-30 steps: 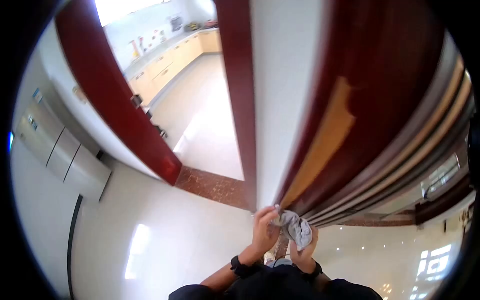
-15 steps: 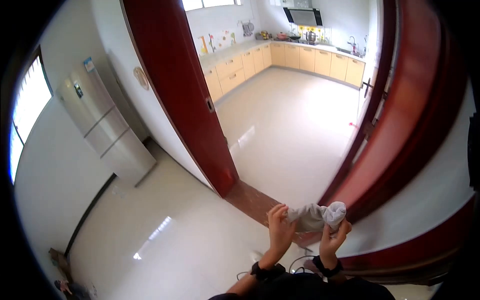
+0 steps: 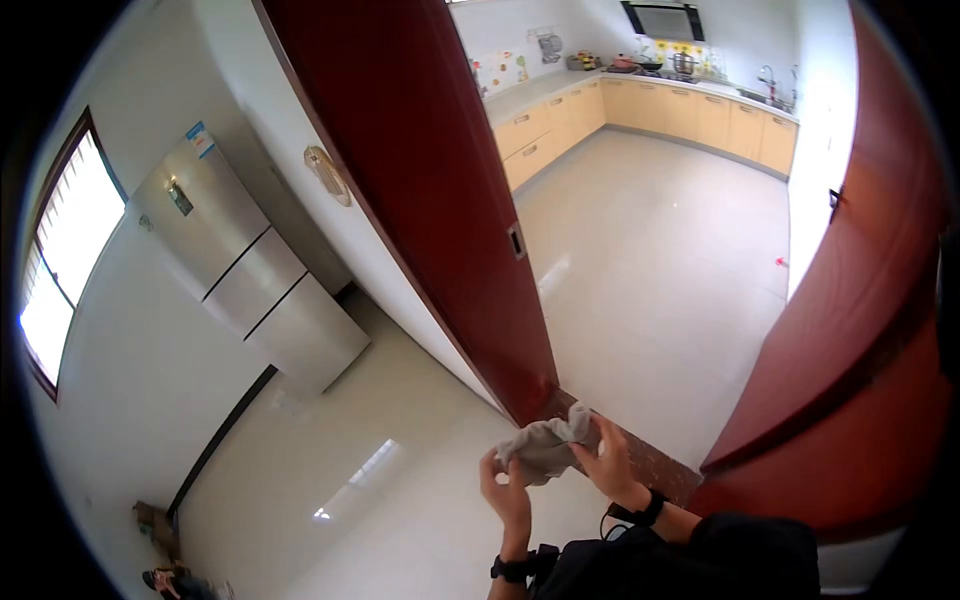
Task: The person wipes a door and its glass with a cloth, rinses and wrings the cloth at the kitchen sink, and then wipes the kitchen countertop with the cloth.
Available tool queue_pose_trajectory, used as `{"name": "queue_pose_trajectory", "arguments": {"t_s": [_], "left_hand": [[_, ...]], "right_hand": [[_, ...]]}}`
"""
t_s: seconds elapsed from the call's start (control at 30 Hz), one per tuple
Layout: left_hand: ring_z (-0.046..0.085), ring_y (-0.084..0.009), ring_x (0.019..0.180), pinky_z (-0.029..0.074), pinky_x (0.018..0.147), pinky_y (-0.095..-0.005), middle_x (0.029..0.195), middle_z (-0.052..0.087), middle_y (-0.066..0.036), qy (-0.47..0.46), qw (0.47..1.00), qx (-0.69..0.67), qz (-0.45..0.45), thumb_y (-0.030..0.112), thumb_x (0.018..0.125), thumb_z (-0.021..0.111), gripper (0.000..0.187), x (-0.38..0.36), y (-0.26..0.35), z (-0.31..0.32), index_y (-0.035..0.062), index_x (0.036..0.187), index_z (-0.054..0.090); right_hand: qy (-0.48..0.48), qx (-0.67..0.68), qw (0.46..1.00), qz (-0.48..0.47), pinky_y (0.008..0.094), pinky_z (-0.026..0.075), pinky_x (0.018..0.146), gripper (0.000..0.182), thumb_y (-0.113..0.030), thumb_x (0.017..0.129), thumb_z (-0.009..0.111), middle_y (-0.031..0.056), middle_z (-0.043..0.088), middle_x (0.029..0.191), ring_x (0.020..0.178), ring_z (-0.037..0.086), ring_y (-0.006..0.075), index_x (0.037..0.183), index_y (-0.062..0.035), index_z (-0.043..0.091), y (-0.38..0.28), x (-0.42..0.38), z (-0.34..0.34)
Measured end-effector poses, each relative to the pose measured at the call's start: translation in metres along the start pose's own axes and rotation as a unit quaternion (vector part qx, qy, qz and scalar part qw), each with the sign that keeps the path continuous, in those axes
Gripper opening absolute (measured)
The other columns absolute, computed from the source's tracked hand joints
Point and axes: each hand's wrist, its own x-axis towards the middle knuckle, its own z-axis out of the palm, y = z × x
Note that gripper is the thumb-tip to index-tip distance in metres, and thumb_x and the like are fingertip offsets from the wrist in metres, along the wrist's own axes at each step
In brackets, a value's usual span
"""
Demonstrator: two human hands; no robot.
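A crumpled grey cloth [image 3: 543, 447] hangs in the air between my two hands, in front of the dark red door frame and the brown threshold. Its left end is pinched by my left hand [image 3: 506, 492], with the thumb in front. My right hand [image 3: 608, 466] grips the bunched right end, where a twisted tip sticks up above the fingers. The cloth sags and folds in the middle. Both wrists wear black bands.
A dark red sliding door [image 3: 440, 200] stands left of the opening, and a reddish door panel [image 3: 850, 330] curves along the right. Beyond are kitchen cabinets [image 3: 690, 115]. A silver fridge [image 3: 250, 255] stands left; a person [image 3: 178, 582] shows at the bottom left.
The view has swung left, so the kitchen and fridge sit further right. My hands and the cloth have moved left in view, and the cloth is now more bunched up.
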Motion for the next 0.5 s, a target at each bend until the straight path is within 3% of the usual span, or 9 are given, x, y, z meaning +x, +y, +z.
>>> {"name": "queue_pose_trajectory", "arguments": {"t_s": [0.17, 0.3, 0.33, 0.43, 0.47, 0.5], "left_hand": [[0.046, -0.0131, 0.071, 0.039, 0.070, -0.0281, 0.078, 0.048, -0.004, 0.094, 0.990, 0.085, 0.055, 0.005, 0.077, 0.059, 0.034, 0.100, -0.024, 0.026, -0.0014, 0.109, 0.047], [0.042, -0.0114, 0.071, 0.037, 0.065, -0.0263, 0.077, 0.044, -0.003, 0.181, 0.970, 0.074, 0.144, 0.003, 0.079, 0.056, 0.023, 0.200, -0.009, 0.094, 0.0002, 0.099, 0.046], [0.042, -0.0142, 0.069, 0.036, 0.061, -0.0281, 0.076, 0.044, -0.004, 0.206, 0.971, 0.041, 0.116, 0.000, 0.079, 0.055, 0.011, 0.226, -0.016, 0.115, 0.0010, 0.087, 0.047], [0.040, -0.0180, 0.064, 0.035, 0.057, -0.0294, 0.072, 0.041, -0.005, 0.204, 0.907, 0.216, 0.297, -0.005, 0.078, 0.052, 0.008, 0.307, -0.035, 0.175, 0.0017, 0.080, 0.048], [0.040, -0.0233, 0.064, 0.035, 0.056, -0.0339, 0.069, 0.041, -0.008, 0.240, 0.855, 0.260, 0.378, -0.005, 0.078, 0.051, 0.010, 0.331, -0.044, 0.191, 0.0028, 0.073, 0.048], [0.041, -0.0256, 0.066, 0.034, 0.057, -0.0363, 0.067, 0.041, -0.008, 0.247, 0.815, 0.292, 0.436, -0.005, 0.077, 0.050, 0.011, 0.342, -0.045, 0.203, 0.0037, 0.072, 0.047]], "right_hand": [[-0.066, 0.079, 0.994, -0.048, 0.0368, 0.039, 0.084, 0.048, -0.005, 0.069, 0.066, 0.0162, 0.053, 0.107, 0.099, 0.049, 0.0315, 0.113, -0.0010, 0.046, 0.036, 0.115, 0.082], [-0.067, 0.092, 0.986, -0.121, 0.0374, 0.039, 0.084, 0.046, -0.006, 0.069, 0.065, 0.0167, 0.049, 0.110, 0.099, 0.048, 0.0321, 0.110, -0.0007, 0.045, 0.043, 0.238, 0.122], [-0.081, 0.100, 0.986, -0.108, 0.0380, 0.038, 0.084, 0.045, -0.007, 0.068, 0.065, 0.0170, 0.047, 0.109, 0.099, 0.047, 0.0337, 0.108, -0.0003, 0.045, 0.057, 0.260, 0.136], [-0.099, 0.102, 0.983, -0.118, 0.0383, 0.038, 0.083, 0.044, -0.005, 0.068, 0.062, 0.0182, 0.047, 0.107, 0.097, 0.046, 0.0350, 0.107, 0.0008, 0.044, 0.094, 0.329, 0.171], [-0.112, 0.066, 0.979, -0.155, 0.0392, 0.039, 0.082, 0.042, 0.000, 0.065, 0.059, 0.0178, 0.047, 0.101, 0.094, 0.045, 0.0358, 0.105, -0.0010, 0.045, 0.106, 0.343, 0.183], [-0.174, 0.074, 0.974, -0.124, 0.0382, 0.040, 0.079, 0.040, -0.001, 0.064, 0.059, 0.0172, 0.047, 0.097, 0.091, 0.046, 0.0352, 0.103, -0.0009, 0.047, 0.112, 0.355, 0.187]]}}
